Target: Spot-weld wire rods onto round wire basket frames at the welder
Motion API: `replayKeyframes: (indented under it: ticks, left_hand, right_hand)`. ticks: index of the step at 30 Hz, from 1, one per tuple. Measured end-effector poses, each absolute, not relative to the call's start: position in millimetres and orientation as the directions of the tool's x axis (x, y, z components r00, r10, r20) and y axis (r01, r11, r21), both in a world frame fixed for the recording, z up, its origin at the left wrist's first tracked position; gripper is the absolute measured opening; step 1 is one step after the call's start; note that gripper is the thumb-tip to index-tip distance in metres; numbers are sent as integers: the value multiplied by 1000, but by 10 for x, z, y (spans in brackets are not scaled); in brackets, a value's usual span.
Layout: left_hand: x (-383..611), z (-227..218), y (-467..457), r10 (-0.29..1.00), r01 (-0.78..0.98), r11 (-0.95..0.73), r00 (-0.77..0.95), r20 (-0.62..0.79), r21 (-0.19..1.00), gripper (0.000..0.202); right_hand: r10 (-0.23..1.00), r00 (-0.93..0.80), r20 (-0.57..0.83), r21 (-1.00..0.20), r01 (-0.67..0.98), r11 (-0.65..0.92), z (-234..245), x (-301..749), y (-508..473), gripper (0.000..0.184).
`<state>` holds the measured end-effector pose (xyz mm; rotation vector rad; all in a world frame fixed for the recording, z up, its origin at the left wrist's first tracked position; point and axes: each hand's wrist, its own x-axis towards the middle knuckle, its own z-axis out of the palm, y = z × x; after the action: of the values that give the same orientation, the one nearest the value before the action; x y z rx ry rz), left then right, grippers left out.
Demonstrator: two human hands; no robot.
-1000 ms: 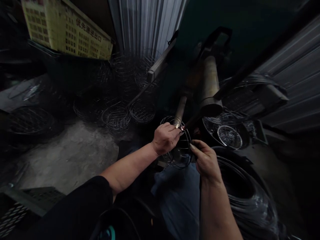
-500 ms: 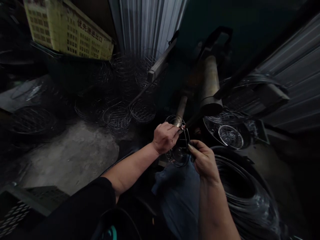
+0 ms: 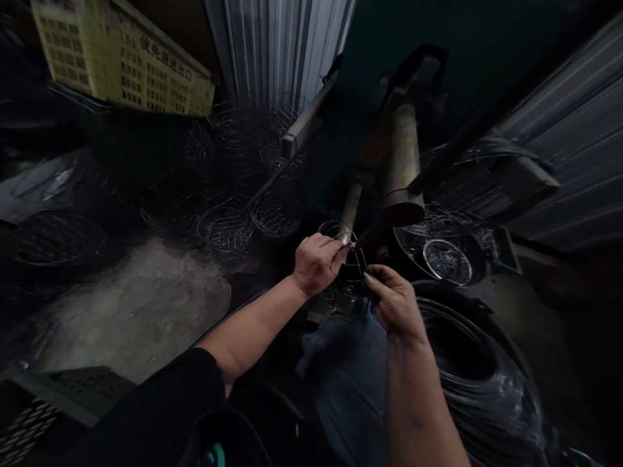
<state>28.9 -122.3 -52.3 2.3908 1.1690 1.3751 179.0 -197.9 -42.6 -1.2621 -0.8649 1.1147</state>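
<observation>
My left hand (image 3: 316,263) is closed on the upper left rim of a round wire basket frame (image 3: 348,285) held upright in front of me. At the frame's right side my right hand (image 3: 396,303) pinches the wire between thumb and fingers. The top of the frame touches the tips of two metal rods (image 3: 357,241) of a machine, where a small reddish glow shows. A thick brass-coloured cylinder (image 3: 402,162) of the machine stands just above. Below the hands lies blue cloth over my lap (image 3: 348,376).
Several finished wire baskets (image 3: 226,227) are piled on the concrete floor to the left and behind. A large coil of dark wire (image 3: 481,383) sits at my right. A tub with shiny wire rings (image 3: 445,259) stands right of the machine. A yellow printed board (image 3: 121,58) leans at the upper left.
Both hands and the wire frame have shifted slightly up and left in view. The grips are unchanged and the frame stays against the rod tips.
</observation>
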Motion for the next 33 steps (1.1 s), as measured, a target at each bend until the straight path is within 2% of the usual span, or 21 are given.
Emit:
replayKeyframes:
  ticks: [5,8,10,13,15,17,23,33]
  left_hand:
    - [119,-675,-1198,784,476,-601,197,588,642,26]
    - [-15,-978,-1309,818,487,-562,210,535,668,28]
    - [-31,-1224,-1409,806,485,-588,292,514,647,45]
    - [72,-1511,-1485,793,470,-609,373,482,639,72]
    - [167,-1600,-1457,787,447,-616,391,478,648,79]
    - [231,-1618,-1390,780,416,-623,397,483,663,82]
    - [200,-1553,-1243,788,359,-609,381,484,708,78]
    - [170,-1542,-1174,820,387,-572,286,495,723,75]
  right_hand:
    - [953,268,-142,-979,-181,-95,-479,1847,-2108,33]
    - [941,297,-165,-979,-168,-119,-637,1936,-2293,39]
    - [930,328,-167,-982,-136,-128,-773,1985,-2407,38]
    - [918,389,-84,-996,-26,-80,-907,1995,-2501,30]
    - [920,391,-25,-997,52,-49,-916,1957,-2515,30]
    - [925,378,-26,-996,73,-58,-881,1898,-2512,32]
    - [877,476,-57,-998,-31,-48,-819,1807,-2485,33]
    - [863,506,-14,-1000,-24,-2,-758,1866,-2235,33]
